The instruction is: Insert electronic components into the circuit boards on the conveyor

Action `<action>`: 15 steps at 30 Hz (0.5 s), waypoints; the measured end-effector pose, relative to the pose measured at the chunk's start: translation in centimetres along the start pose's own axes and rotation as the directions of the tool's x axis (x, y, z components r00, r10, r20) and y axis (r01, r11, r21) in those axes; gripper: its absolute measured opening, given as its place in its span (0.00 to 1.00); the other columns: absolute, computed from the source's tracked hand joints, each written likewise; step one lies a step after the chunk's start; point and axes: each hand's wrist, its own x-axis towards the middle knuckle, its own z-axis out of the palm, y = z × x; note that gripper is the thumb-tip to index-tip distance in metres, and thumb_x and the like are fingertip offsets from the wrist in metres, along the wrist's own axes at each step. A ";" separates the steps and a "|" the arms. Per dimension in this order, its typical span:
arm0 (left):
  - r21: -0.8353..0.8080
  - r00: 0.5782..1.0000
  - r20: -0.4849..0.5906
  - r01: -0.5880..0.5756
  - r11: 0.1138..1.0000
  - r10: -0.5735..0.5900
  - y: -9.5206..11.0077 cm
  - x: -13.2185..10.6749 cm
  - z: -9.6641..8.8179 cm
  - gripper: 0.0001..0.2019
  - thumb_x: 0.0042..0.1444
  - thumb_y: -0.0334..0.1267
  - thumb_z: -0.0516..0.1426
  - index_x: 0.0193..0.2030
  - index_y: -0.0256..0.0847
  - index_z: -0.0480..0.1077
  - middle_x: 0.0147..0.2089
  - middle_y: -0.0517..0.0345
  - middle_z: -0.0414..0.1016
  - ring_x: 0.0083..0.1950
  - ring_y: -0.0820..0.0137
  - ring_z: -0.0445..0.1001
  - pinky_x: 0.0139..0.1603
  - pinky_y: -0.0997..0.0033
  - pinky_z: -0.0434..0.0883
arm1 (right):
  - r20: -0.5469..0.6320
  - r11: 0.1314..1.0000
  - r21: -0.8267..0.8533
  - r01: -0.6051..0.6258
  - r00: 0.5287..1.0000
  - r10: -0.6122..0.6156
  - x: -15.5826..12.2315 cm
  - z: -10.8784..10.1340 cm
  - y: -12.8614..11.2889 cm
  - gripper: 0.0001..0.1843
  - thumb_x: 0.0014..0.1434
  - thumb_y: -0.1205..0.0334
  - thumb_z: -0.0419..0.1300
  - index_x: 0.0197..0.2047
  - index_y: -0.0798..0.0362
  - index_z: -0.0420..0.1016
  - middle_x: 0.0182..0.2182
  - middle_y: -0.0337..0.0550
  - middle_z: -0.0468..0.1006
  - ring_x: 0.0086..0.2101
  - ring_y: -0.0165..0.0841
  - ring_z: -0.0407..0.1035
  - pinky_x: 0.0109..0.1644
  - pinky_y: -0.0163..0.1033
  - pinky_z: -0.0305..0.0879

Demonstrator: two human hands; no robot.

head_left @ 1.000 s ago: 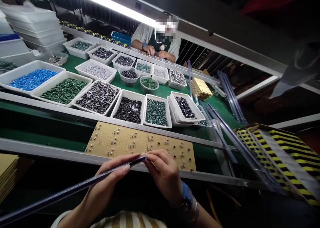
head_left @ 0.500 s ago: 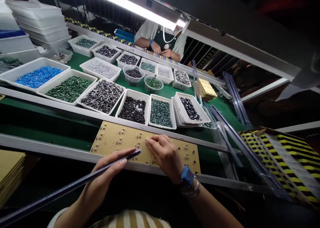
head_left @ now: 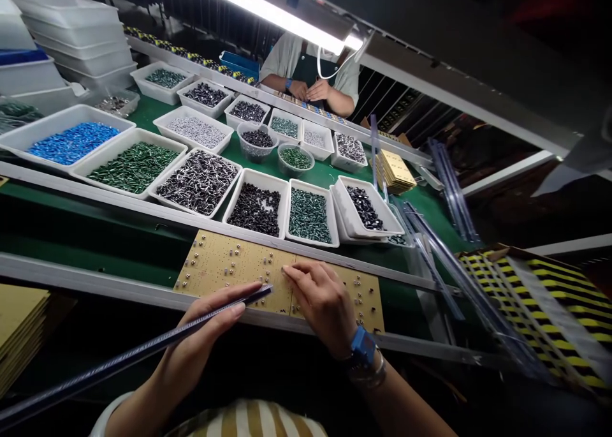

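Observation:
A yellow circuit board (head_left: 248, 265) with small components on it lies across the two metal rails in front of me. My left hand (head_left: 205, 319) is closed around a long, dark plastic component tube (head_left: 138, 359), whose tip ends over the board's front part. The tube slants down to the lower left edge of the view. Above the middle of the board is my right hand (head_left: 322, 300), its thumb and fingertips pinched together close to the surface. Whatever sits between those fingertips is too small to make out. A blue wrist strap (head_left: 363, 346) is on my right wrist.
White bins of black parts (head_left: 255, 204), green parts (head_left: 310, 217) and blue parts (head_left: 71, 143) line the green table behind the board. Clear tubes (head_left: 444, 265) lie at right beside a striped box (head_left: 549, 316). Across the table, a co-worker's hands (head_left: 308, 91) work at another rail.
My right hand has shifted very slightly to the right over the board, still pinched. The left hand keeps its hold on the tube. The co-worker's hands have come closer together.

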 end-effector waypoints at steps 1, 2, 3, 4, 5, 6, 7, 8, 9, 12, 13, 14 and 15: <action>0.003 1.000 -0.002 0.000 1.000 0.000 0.0 0.0 0.0 0.14 0.67 0.43 0.60 0.57 0.51 0.79 0.61 0.61 0.78 0.67 0.63 0.70 0.70 0.75 0.64 | 0.008 1.000 0.000 0.005 1.000 -0.005 0.0 0.0 0.1 0.12 0.68 0.69 0.61 0.53 0.55 0.80 0.43 0.49 0.81 0.43 0.41 0.74 0.49 0.47 0.72; 0.003 1.000 -0.005 0.000 1.000 0.000 0.0 0.0 0.0 0.14 0.67 0.43 0.60 0.57 0.50 0.79 0.61 0.61 0.78 0.68 0.63 0.70 0.70 0.74 0.64 | 0.019 1.000 0.000 0.009 1.000 -0.009 -0.1 0.1 0.2 0.13 0.68 0.69 0.61 0.53 0.54 0.80 0.44 0.49 0.81 0.43 0.41 0.73 0.49 0.47 0.72; -0.001 1.000 -0.007 0.003 1.000 -0.003 0.0 0.0 0.0 0.14 0.67 0.43 0.60 0.57 0.50 0.79 0.61 0.60 0.78 0.68 0.62 0.70 0.70 0.74 0.64 | 0.029 1.000 0.000 0.012 1.000 -0.012 -0.1 0.1 0.3 0.13 0.68 0.69 0.61 0.54 0.54 0.80 0.45 0.50 0.81 0.44 0.41 0.73 0.50 0.47 0.72; -0.009 1.000 -0.007 0.007 1.000 -0.007 0.0 0.0 0.0 0.14 0.67 0.43 0.60 0.57 0.50 0.79 0.61 0.60 0.78 0.68 0.62 0.70 0.70 0.73 0.64 | 0.037 1.000 -0.001 0.015 0.999 -0.015 -0.1 0.0 0.5 0.14 0.68 0.70 0.60 0.55 0.53 0.80 0.45 0.50 0.81 0.44 0.41 0.73 0.50 0.47 0.72; -0.017 1.000 -0.004 0.012 1.000 -0.012 0.1 0.0 0.0 0.14 0.67 0.43 0.60 0.57 0.50 0.79 0.61 0.59 0.78 0.68 0.61 0.70 0.70 0.72 0.64 | 0.044 1.000 -0.002 0.019 0.999 -0.019 -0.1 0.0 0.7 0.15 0.68 0.70 0.60 0.56 0.53 0.80 0.46 0.51 0.80 0.45 0.41 0.73 0.50 0.48 0.72; -0.023 1.000 0.002 0.018 1.000 -0.017 0.1 0.1 0.0 0.14 0.67 0.43 0.60 0.57 0.49 0.79 0.61 0.59 0.78 0.68 0.61 0.70 0.70 0.72 0.65 | 0.052 1.000 -0.005 0.028 0.998 -0.027 -0.2 -0.1 0.9 0.16 0.67 0.70 0.60 0.56 0.52 0.80 0.46 0.51 0.80 0.45 0.41 0.73 0.50 0.48 0.73; -0.026 1.000 0.002 0.022 0.999 -0.022 0.1 0.1 0.0 0.14 0.67 0.43 0.60 0.57 0.49 0.79 0.61 0.59 0.78 0.67 0.60 0.71 0.70 0.72 0.65 | 0.059 0.999 -0.010 0.039 0.998 -0.038 -0.1 -0.1 1.0 0.16 0.67 0.70 0.60 0.56 0.52 0.80 0.47 0.51 0.79 0.45 0.42 0.73 0.50 0.48 0.73; -0.026 1.000 0.002 0.023 0.999 -0.023 0.1 0.1 0.0 0.14 0.67 0.43 0.60 0.57 0.49 0.79 0.61 0.58 0.78 0.67 0.60 0.71 0.70 0.72 0.65 | 0.065 0.998 -0.018 0.052 0.997 -0.051 -0.1 -0.2 1.2 0.16 0.67 0.70 0.61 0.56 0.51 0.80 0.47 0.52 0.79 0.46 0.42 0.73 0.50 0.48 0.73; -0.023 1.000 -0.002 0.022 0.999 -0.022 0.1 0.1 0.1 0.14 0.67 0.43 0.60 0.57 0.49 0.79 0.61 0.58 0.78 0.67 0.60 0.71 0.70 0.72 0.64 | 0.070 0.997 -0.027 0.067 0.995 -0.065 -0.1 -0.3 1.3 0.17 0.67 0.71 0.61 0.56 0.51 0.80 0.48 0.52 0.79 0.46 0.42 0.72 0.50 0.48 0.72; -0.026 1.000 -0.008 0.025 0.999 -0.025 0.2 0.0 0.1 0.14 0.66 0.43 0.61 0.57 0.49 0.79 0.61 0.58 0.78 0.68 0.59 0.70 0.71 0.69 0.64 | 0.076 0.995 -0.044 0.085 0.994 -0.082 0.3 -0.3 1.6 0.17 0.66 0.73 0.61 0.55 0.50 0.81 0.48 0.52 0.79 0.47 0.42 0.72 0.51 0.48 0.72; -0.028 1.000 -0.010 0.028 0.999 -0.028 0.3 0.0 0.2 0.15 0.66 0.43 0.61 0.57 0.49 0.79 0.61 0.57 0.78 0.68 0.58 0.70 0.71 0.67 0.64 | 0.075 0.996 -0.042 0.082 0.994 -0.079 0.4 -0.3 1.7 0.17 0.65 0.73 0.61 0.54 0.51 0.81 0.48 0.51 0.79 0.46 0.42 0.72 0.51 0.48 0.72; -0.028 0.999 -0.012 0.032 0.999 -0.032 0.4 0.0 0.2 0.15 0.66 0.44 0.61 0.57 0.48 0.79 0.61 0.56 0.78 0.68 0.57 0.70 0.72 0.66 0.63 | 0.074 0.996 -0.035 0.077 0.994 -0.075 0.5 -0.2 1.8 0.16 0.66 0.73 0.61 0.53 0.51 0.81 0.47 0.51 0.79 0.46 0.42 0.72 0.51 0.47 0.71; -0.027 0.999 -0.015 0.037 0.999 -0.037 0.4 -0.1 0.2 0.15 0.66 0.44 0.61 0.57 0.48 0.79 0.61 0.55 0.78 0.68 0.56 0.70 0.72 0.64 0.63 | 0.077 0.997 -0.025 0.076 0.994 -0.074 0.7 -0.2 1.8 0.15 0.66 0.72 0.60 0.52 0.51 0.81 0.46 0.51 0.80 0.45 0.41 0.72 0.50 0.47 0.71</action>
